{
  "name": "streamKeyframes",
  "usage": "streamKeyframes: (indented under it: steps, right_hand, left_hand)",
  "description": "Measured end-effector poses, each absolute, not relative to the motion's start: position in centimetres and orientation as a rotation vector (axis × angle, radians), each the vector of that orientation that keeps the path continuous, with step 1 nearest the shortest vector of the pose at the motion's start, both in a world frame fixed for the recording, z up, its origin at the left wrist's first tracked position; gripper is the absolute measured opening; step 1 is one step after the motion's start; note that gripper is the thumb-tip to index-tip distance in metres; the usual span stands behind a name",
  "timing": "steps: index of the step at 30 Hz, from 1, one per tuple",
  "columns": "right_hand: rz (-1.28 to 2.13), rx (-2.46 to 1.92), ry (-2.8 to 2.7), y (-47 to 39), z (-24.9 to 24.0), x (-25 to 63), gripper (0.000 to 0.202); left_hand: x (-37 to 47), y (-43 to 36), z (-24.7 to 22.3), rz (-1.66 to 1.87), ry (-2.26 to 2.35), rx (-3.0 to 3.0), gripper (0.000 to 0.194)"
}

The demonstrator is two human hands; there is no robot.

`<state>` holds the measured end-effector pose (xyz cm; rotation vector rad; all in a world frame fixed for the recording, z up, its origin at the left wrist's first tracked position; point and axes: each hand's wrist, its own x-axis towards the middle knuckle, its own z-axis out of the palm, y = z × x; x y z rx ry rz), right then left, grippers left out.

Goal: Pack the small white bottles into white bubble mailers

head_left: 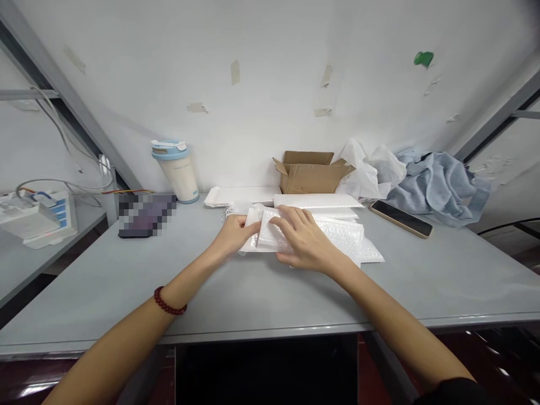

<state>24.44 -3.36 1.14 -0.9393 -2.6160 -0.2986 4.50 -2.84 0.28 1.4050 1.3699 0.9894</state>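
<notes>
My left hand pinches the left end of a white bubble mailer, thumb on top. My right hand is closed over the mailer's right part, fingers curled across its top and thumb at the lower edge. The piece looks folded or doubled near the middle; whether it is one mailer or two I cannot tell. More white bubble mailers lie partly beneath and to the right of my right hand. Just behind my hands are flat white mailers against the wall.
An open cardboard box stands at the back, beside a white plastic bag and a crumpled blue cloth. A phone lies at right. At left are a tumbler and a blurred-out dark flat object on the grey table.
</notes>
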Motion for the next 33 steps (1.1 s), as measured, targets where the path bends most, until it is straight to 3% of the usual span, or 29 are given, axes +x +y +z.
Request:
streamKeyframes:
  steps: [12,17,24,33]
  right_hand:
    - [-0.161,-1.007,-2.462,-2.3,1.8,25.7,0.032]
    - [-0.119,-1.111,-2.335,-1.2,2.3,27.0,0.032]
    - [-0.130,-1.084,-2.321,-0.7,1.7,27.1,0.031]
    - [-0.121,-1.086,-2.334,-0.7,1.8,27.1,0.031]
  left_hand:
    - [2.9,-1.9,1.6,0.851,1.452,1.585,0.039]
    - [2.8,-2.8,1.6,0.453,1.576,2.177,0.028]
    - [4.7,-4.8,0.9,-0.117,1.791,2.576,0.035]
    - [5.1,-4.7,0.4,-0.117,1.771,2.602,0.034]
